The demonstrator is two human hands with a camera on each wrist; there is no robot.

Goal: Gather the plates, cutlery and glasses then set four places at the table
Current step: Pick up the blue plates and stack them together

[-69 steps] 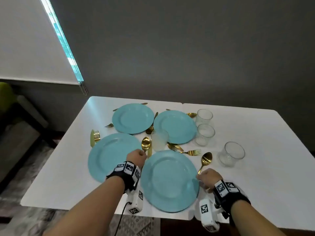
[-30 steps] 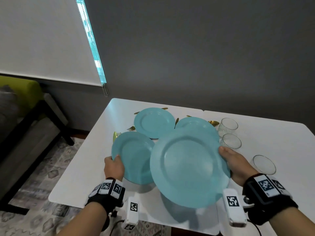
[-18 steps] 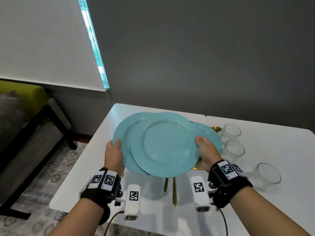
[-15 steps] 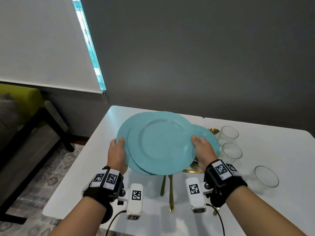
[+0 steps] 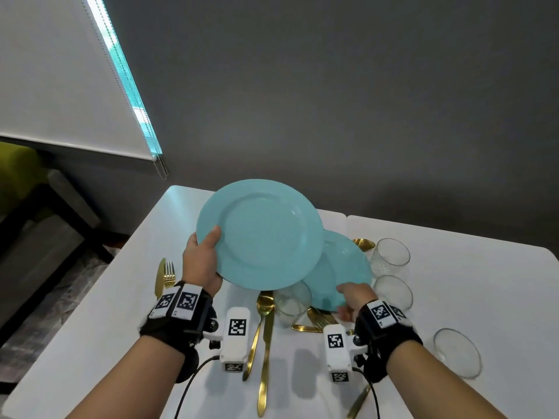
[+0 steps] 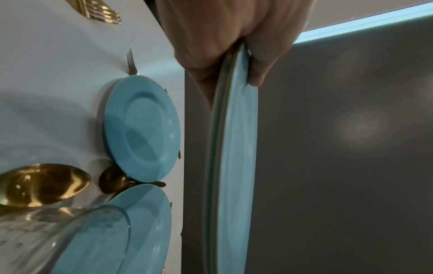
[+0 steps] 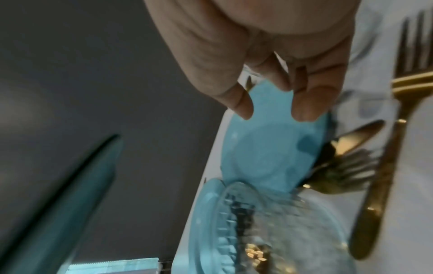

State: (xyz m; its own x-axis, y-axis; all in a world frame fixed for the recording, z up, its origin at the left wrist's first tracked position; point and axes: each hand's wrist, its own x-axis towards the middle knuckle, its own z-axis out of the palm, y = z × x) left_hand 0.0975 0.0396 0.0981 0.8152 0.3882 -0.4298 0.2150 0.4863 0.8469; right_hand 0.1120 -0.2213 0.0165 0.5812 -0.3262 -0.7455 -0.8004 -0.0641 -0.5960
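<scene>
My left hand [image 5: 202, 263] grips a stack of two turquoise plates [image 5: 261, 234] by the left rim, raised and tilted above the white table [image 5: 484, 282]. In the left wrist view both rims of the stack [image 6: 232, 148] show, pinched between thumb and fingers. My right hand [image 5: 351, 296] hovers at the near edge of a third plate [image 5: 338, 264] lying on the table; its thumb and fingers [image 7: 304, 109] are spread and hold nothing. A fourth plate [image 6: 140, 128] lies farther back, hidden in the head view. Gold cutlery [image 5: 265, 334] and glasses [image 5: 390, 257] lie around.
A glass [image 5: 292, 299] stands just left of my right hand, two more glasses [image 5: 393, 293] to its right, and one [image 5: 456, 352] near the right front. A fork and knife [image 5: 165, 275] lie at the left. The grey wall backs the table; a sofa [image 5: 18, 176] stands left.
The right hand laid its plate onto the left hand's plate and let go. The left hand lifted the stack; the right hand dropped down and right to the plate on the table.
</scene>
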